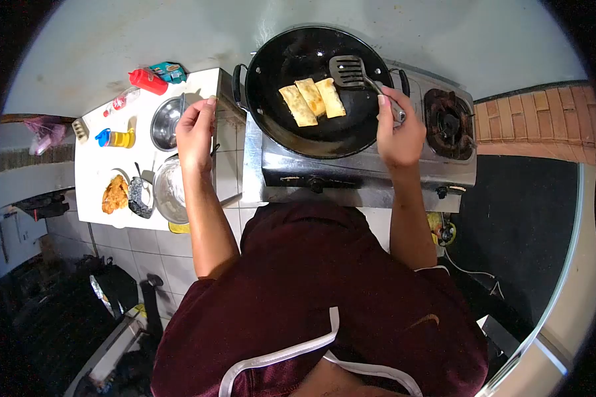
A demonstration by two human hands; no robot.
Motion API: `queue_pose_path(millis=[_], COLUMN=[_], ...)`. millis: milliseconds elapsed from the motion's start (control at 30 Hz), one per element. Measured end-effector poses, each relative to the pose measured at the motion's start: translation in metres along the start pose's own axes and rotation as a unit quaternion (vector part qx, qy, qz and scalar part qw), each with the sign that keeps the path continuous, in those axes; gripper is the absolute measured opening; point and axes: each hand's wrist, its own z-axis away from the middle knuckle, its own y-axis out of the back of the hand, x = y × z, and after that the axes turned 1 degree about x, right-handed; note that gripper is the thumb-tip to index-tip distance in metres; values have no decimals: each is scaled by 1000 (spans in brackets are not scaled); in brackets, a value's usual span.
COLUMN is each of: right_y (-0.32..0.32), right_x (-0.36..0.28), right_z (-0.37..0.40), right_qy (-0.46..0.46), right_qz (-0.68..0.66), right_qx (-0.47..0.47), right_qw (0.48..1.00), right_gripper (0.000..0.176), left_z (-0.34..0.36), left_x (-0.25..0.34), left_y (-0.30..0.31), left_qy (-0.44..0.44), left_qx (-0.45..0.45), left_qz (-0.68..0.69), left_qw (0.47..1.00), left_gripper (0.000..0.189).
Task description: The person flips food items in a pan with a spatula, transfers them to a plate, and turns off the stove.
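Note:
My right hand [404, 135] is closed around the handle of a slotted spatula [348, 71], whose dark head is over the right part of a black wok [278, 135]. Three flat, folded pastry rolls [312, 100] lie side by side in the wok, pale yellow with some browned patches. Left of the wok, my left hand [196, 135] is raised with thumb and fingers pinched together; whatever is between them, if anything, is too small to make out. Just beside that hand are a steel bowl [164, 126] and, lower down, a second metal bowl [170, 192] with whitish residue.
On the white table [89, 182] are a red bottle [148, 81], a teal packet [169, 72], a yellow jar with blue lid [117, 137] and browned fried food [115, 194]. The wok sits on a steel gas stove [371, 177]; a second burner [449, 124] stands at right.

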Motion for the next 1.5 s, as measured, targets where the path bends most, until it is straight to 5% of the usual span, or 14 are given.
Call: queue_pose_path(millis=[100, 200, 1033, 1200, 1500], right_y=[8, 2, 31, 32, 18], right_x=[-8, 6, 21, 33, 32], right_z=[-3, -2, -19, -25, -27], right_qy=[-54, 10, -17, 75, 76], right_qz=[-24, -5, -53, -55, -68], right_qx=[-15, -9, -59, -63, -97], right_qw=[998, 1000, 997, 994, 990], right_gripper=[16, 16, 16, 16, 17], left_z=[1, 0, 37, 50, 71], left_x=[0, -2, -10, -22, -25], left_y=[1, 1, -15, -20, -25], left_qy=[-3, 0, 19, 34, 35], left_qx=[-1, -1, 65, 88, 109], left_qz=[-1, -4, -10, -22, -37], left_qw=[1000, 1000, 998, 995, 993], left_gripper=[17, 17, 17, 19, 20])
